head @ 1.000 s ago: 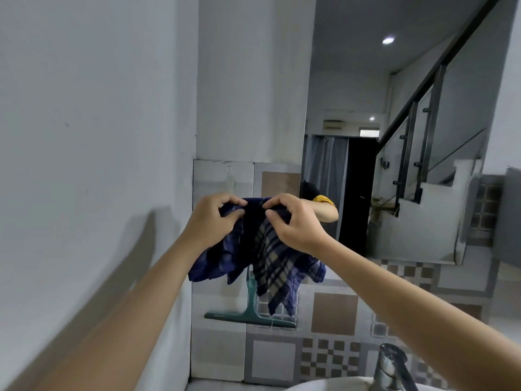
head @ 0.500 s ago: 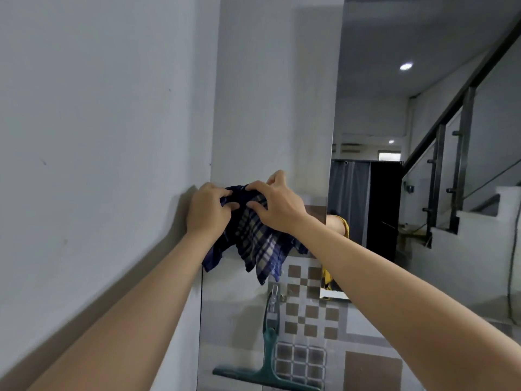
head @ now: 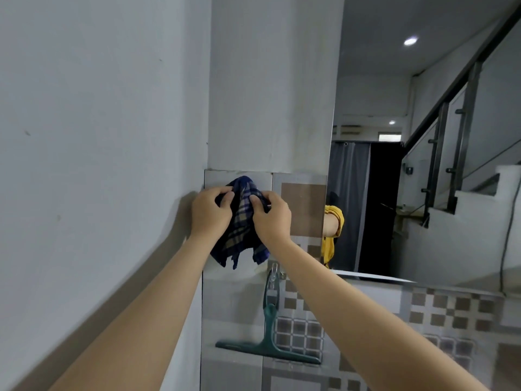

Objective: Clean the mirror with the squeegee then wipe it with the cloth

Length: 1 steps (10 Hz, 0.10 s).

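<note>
A dark blue and beige checked cloth (head: 242,221) is bunched between both my hands, up against the tiled wall left of the mirror. My left hand (head: 210,211) grips its left side. My right hand (head: 272,218) pinches its right side. Its loose ends hang down below my hands. A green squeegee (head: 269,338) hangs from a hook on the tiles just below the cloth, blade at the bottom. The mirror (head: 423,136) fills the right of the view and reflects a staircase, a curtain and a yellow sleeve.
A plain white wall (head: 98,136) runs close along my left. Patterned tiles (head: 310,328) cover the wall under the mirror. A metal hook (head: 274,270) holds the squeegee's handle.
Both hands have kept their hold on the cloth and pulled it tighter together against the tiles; the view has shifted so the whole squeegee shows below them.
</note>
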{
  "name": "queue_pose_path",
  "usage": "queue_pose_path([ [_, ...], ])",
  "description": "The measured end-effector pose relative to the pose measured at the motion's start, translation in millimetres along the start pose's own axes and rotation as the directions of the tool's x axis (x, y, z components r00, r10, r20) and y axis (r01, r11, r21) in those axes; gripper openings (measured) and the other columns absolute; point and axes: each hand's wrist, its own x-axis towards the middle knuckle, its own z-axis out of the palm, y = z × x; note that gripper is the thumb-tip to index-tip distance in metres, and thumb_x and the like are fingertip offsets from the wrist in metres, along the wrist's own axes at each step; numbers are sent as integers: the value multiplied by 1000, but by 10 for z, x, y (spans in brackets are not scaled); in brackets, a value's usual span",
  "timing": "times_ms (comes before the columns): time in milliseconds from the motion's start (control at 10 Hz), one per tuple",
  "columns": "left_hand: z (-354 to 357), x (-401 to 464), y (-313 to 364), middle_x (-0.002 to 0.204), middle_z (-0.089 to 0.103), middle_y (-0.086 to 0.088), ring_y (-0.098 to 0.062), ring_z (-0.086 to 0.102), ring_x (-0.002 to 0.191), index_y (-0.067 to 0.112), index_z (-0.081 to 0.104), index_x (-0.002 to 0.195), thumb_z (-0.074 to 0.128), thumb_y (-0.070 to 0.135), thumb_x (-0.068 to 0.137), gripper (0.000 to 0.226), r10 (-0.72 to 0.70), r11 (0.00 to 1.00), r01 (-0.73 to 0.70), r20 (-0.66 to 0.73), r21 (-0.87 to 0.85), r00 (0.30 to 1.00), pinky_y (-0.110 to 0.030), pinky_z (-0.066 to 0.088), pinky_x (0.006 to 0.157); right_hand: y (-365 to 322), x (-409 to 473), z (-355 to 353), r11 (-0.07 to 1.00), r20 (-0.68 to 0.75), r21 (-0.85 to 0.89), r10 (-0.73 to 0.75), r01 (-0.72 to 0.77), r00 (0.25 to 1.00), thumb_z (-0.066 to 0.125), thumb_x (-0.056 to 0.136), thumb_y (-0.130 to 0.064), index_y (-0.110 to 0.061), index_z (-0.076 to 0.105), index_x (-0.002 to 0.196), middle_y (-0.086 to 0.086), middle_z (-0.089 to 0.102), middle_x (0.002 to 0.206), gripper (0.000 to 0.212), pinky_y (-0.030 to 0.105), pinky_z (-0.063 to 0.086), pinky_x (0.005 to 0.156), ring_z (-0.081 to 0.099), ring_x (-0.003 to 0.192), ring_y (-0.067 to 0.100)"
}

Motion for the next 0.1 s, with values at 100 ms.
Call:
queue_pose_path([
  [100,-68,-162,18,124,61,0,-10,51,114,16,59,124,49,29,94,33,-83,990,88,55,-109,995,-23,37,94,27,-178,-147,994,-43,-110,17,-21,999,59,94,-29,-16,55,128,3,57,122,38,27,38,97,48,118,19],
])
